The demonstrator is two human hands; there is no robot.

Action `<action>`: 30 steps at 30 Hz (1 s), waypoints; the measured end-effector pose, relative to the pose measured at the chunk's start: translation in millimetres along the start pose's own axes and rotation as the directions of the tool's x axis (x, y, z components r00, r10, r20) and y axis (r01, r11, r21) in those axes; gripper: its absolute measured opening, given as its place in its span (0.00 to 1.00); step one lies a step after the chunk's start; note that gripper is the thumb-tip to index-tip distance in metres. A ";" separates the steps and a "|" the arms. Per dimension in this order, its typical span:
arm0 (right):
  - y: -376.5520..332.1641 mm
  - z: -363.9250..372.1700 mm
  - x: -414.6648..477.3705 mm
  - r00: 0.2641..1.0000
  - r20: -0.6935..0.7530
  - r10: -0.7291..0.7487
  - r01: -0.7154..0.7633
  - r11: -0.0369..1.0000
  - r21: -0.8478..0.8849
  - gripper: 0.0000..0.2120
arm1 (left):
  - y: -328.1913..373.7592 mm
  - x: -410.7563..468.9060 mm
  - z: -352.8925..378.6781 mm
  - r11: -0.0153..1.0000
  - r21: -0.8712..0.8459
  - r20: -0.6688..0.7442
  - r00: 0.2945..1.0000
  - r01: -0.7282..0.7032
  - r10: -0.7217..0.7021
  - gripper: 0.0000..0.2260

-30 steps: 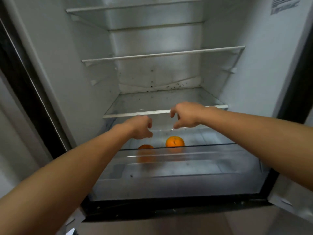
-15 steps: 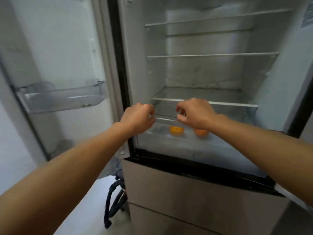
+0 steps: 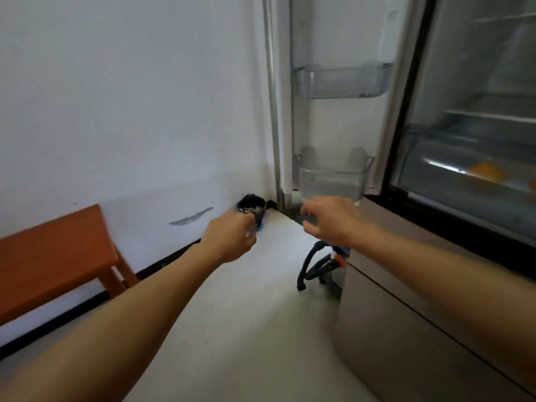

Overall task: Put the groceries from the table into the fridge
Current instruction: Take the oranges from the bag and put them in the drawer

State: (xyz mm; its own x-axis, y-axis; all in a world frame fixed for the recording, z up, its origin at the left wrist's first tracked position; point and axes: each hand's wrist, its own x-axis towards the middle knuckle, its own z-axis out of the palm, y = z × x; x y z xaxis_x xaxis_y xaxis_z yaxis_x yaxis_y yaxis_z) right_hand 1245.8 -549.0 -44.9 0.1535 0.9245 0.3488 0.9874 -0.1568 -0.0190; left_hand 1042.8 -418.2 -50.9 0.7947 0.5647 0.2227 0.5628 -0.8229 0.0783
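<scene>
Both empty, left hand (image 3: 232,239), right hand (image 3: 330,220), fingers (image 3: 309,211) loosely curled, orange (image 3: 487,171) in fridge drawer (image 3: 429,158).

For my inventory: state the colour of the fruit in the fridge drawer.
The fruit is orange; the head view shows it.

**Colour rundown: mostly white and grey, a few orange bits**

Pretty muted overall: plain white wall (image 3: 116,97) with one grey smear (image 3: 190,218) and a black skirting strip (image 3: 72,311) along the bottom. There's an orange-brown wooden worktop (image 3: 52,256) and a pale grey floor (image 3: 246,329). The open fridge door (image 3: 342,39) is white inside, with clear plastic door bins (image 3: 342,81). The lower drawer front (image 3: 420,329) is matt beige-grey. A round orange fruit (image 3: 487,171) shows through the clear crisper drawer (image 3: 429,158). The dark blue-black hose (image 3: 316,265) has a red bit.
</scene>
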 end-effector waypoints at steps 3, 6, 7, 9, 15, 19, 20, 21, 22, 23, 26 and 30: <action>-76.0 30.0 31.4 0.990 0.036 -0.137 0.136 0.990 0.043 0.14 | -71.5 -61.4 -2.8 0.986 0.010 0.008 0.986 0.167 -0.167 0.11; -162.7 58.2 61.8 0.967 0.070 -0.246 0.241 0.968 0.070 0.16 | -142.6 -128.9 -7.2 0.953 0.031 0.035 0.952 0.302 -0.303 0.10; -193.5 67.1 71.7 0.957 0.076 -0.278 0.272 0.959 0.081 0.16 | -165.7 -151.7 -10.0 0.937 0.039 0.048 0.936 0.348 -0.349 0.09; -258.1 83.7 89.0 0.939 0.087 -0.334 0.323 0.939 0.120 0.16 | -211.9 -196.8 -16.9 0.906 0.039 0.081 0.902 0.422 -0.424 0.08; -442.8 121.0 127.7 0.861 0.119 -0.495 0.469 0.861 0.196 0.16 | -342.3 -316.3 -43.1 0.787 0.110 0.102 0.780 0.608 -0.617 0.11; -533.6 132.5 153.4 0.796 0.133 -0.591 0.554 0.798 0.237 0.13 | -409.3 -377.1 -57.3 0.680 0.114 0.096 0.673 0.724 -0.733 0.11; -553.1 135.6 160.6 0.778 0.134 -0.613 0.575 0.782 0.241 0.13 | -424.1 -389.2 -58.2 0.658 0.109 0.092 0.652 0.745 -0.753 0.10; -571.9 138.2 168.0 0.762 0.134 -0.633 0.592 0.766 0.249 0.14 | -436.9 -400.2 -59.3 0.632 0.103 0.092 0.625 0.768 -0.775 0.10; -590.4 142.3 176.1 0.746 0.136 -0.652 0.609 0.751 0.256 0.14 | -450.4 -410.9 -59.3 0.611 0.093 0.089 0.604 0.786 -0.792 0.10; -608.6 147.5 184.6 0.728 0.140 -0.671 0.626 0.734 0.264 0.14 | -462.8 -420.6 -59.3 0.589 0.088 0.093 0.582 0.803 -0.808 0.10; -660.3 168.8 213.2 0.669 0.160 -0.726 0.673 0.683 0.283 0.15 | -504.1 -443.8 -56.0 0.547 0.074 0.095 0.540 0.834 -0.836 0.09; -727.5 201.2 259.9 0.611 0.169 -0.774 0.712 0.630 0.310 0.16 | -575.2 -458.1 -56.4 0.493 0.107 0.088 0.486 0.863 -0.870 0.09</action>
State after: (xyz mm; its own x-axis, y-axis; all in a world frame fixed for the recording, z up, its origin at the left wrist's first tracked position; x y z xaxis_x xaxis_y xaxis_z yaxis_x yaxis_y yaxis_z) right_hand 574.8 -124.8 -128.9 -0.6640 0.7445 0.0695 0.7426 0.6675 -0.0544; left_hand 342.2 -207.1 -143.2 -0.0834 0.9955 -0.0456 0.9880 0.0886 0.1266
